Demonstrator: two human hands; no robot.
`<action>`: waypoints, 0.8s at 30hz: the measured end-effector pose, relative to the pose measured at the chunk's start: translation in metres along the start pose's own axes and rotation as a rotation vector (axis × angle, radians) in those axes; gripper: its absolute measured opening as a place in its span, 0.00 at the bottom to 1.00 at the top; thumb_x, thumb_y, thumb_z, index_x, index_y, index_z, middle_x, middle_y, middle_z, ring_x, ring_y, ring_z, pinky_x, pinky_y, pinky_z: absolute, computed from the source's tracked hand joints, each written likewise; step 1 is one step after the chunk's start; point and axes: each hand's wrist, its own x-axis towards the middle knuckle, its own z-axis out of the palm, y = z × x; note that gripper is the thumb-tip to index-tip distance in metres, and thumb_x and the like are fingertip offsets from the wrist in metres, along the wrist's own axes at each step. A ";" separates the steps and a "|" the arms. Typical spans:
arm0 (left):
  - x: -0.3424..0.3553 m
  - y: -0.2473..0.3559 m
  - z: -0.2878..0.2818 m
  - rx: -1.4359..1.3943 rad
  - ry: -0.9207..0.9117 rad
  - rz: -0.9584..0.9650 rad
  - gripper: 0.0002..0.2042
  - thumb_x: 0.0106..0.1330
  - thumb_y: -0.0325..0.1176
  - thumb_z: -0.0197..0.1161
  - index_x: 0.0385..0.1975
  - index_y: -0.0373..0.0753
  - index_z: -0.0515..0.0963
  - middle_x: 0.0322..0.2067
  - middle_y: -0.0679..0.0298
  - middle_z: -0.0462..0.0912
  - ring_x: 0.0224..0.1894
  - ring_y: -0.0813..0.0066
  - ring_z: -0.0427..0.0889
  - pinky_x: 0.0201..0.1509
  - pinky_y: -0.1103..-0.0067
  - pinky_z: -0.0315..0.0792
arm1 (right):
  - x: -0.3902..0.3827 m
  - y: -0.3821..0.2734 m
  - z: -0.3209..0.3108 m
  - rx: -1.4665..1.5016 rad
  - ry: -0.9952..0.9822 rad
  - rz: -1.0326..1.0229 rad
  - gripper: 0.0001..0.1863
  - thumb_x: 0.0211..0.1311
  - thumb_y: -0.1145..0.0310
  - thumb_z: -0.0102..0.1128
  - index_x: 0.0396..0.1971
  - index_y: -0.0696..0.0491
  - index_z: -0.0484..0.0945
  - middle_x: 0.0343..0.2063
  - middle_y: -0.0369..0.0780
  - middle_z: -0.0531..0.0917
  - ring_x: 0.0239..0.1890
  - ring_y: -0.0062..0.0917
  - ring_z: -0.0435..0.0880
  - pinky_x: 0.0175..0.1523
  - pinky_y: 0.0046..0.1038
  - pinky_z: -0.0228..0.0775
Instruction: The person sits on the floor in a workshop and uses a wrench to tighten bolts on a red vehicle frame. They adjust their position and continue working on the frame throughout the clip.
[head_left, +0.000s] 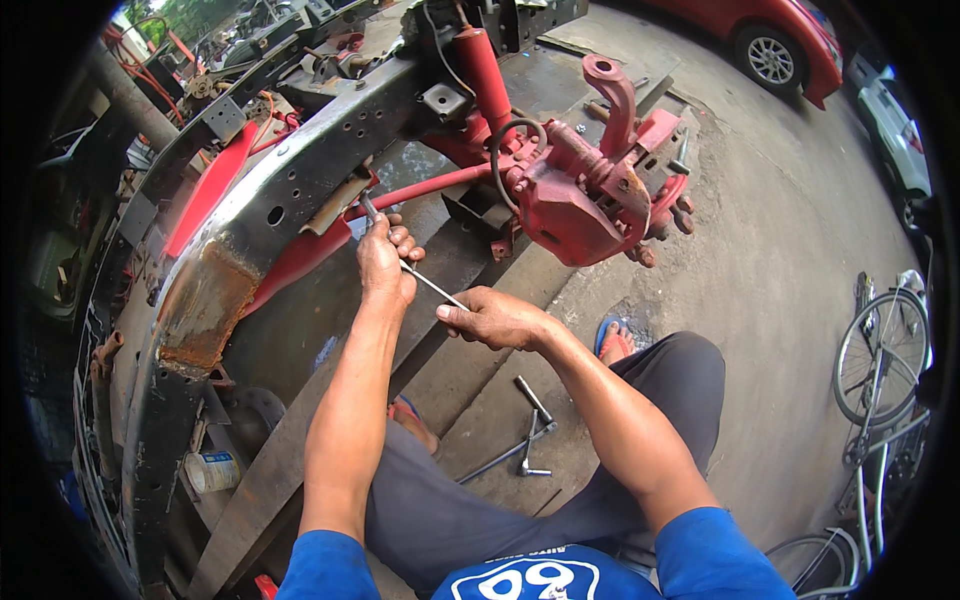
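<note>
My left hand [385, 260] is closed around the head end of a socket wrench [434, 286], close to a bracket [336, 206] on the black vehicle frame rail [300, 135]. The metal socket end pokes up past my fingers beside the inner end of a red rod [430, 186]. What the socket sits on is hidden. Lower and to the right, my right hand [492, 318] grips the far end of the slim metal handle. That rod runs across to a red-painted axle and knuckle assembly [575, 205].
Several metal wrenches [527, 440] lie on the ground between my feet. A red shock absorber [483, 80] stands by the rail. A white can [212, 471] sits at lower left. Bicycles [880, 360] stand at right, and a red car [760, 40] is parked farther back.
</note>
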 end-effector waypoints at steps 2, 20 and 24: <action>0.002 -0.001 0.003 -0.004 -0.030 0.019 0.14 0.79 0.42 0.46 0.36 0.40 0.72 0.20 0.74 0.62 0.19 0.85 0.60 0.24 0.81 0.60 | 0.000 0.000 -0.005 -0.054 0.011 0.010 0.25 0.73 0.47 0.50 0.25 0.53 0.75 0.17 0.31 0.68 0.21 0.18 0.66 0.26 0.27 0.59; -0.003 -0.008 0.012 -0.059 0.055 0.100 0.13 0.79 0.42 0.45 0.37 0.41 0.70 0.21 0.74 0.63 0.20 0.85 0.61 0.26 0.80 0.63 | 0.002 -0.012 -0.029 -0.184 -0.029 -0.047 0.31 0.69 0.39 0.52 0.28 0.57 0.79 0.20 0.31 0.71 0.25 0.19 0.68 0.29 0.28 0.61; -0.002 -0.006 0.010 0.002 -0.044 0.107 0.13 0.79 0.41 0.45 0.37 0.40 0.71 0.21 0.74 0.64 0.20 0.84 0.61 0.27 0.79 0.63 | 0.004 -0.006 -0.028 -0.167 -0.018 -0.013 0.31 0.69 0.39 0.53 0.28 0.57 0.78 0.20 0.32 0.72 0.25 0.19 0.68 0.29 0.28 0.61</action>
